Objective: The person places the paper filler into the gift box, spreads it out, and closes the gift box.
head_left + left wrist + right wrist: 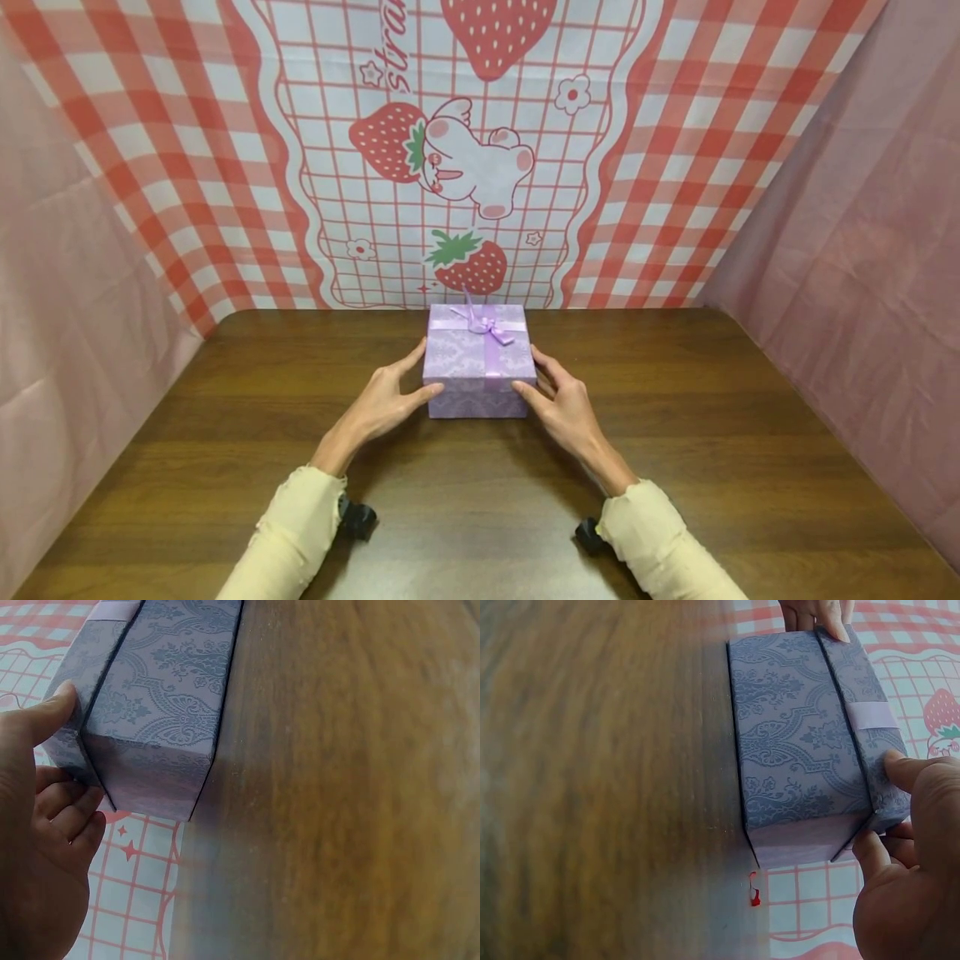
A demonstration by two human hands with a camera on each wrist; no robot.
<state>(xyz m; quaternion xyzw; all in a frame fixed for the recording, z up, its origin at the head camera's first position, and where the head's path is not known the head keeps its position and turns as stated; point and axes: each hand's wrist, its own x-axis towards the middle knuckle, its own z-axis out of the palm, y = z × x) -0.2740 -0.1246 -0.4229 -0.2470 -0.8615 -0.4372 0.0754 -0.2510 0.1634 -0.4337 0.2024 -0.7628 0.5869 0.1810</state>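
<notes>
A lavender gift box (pixel 477 402) with a damask pattern stands on the brown wooden table (pixel 465 500). Its lid (pixel 453 354) is on, crossed by a lilac ribbon with a bow (pixel 487 327). My left hand (pixel 378 402) grips the lid's left side, its thumb on the front face and its other fingers along the side. On the opposite side, my right hand (pixel 567 408) holds the lid likewise, thumb at the front right corner. In the right wrist view, the right fingers (pixel 870 855) curl at the lid's lower edge.
Behind the table hangs a red-and-white checked cloth (pixel 697 125) with strawberry prints. Pink curtains (pixel 847 250) flank both sides. Dark wrist devices (pixel 358 520) sit under both cream sleeves (pixel 292 525). A small red mark (pixel 754 894) shows near the box in the right wrist view.
</notes>
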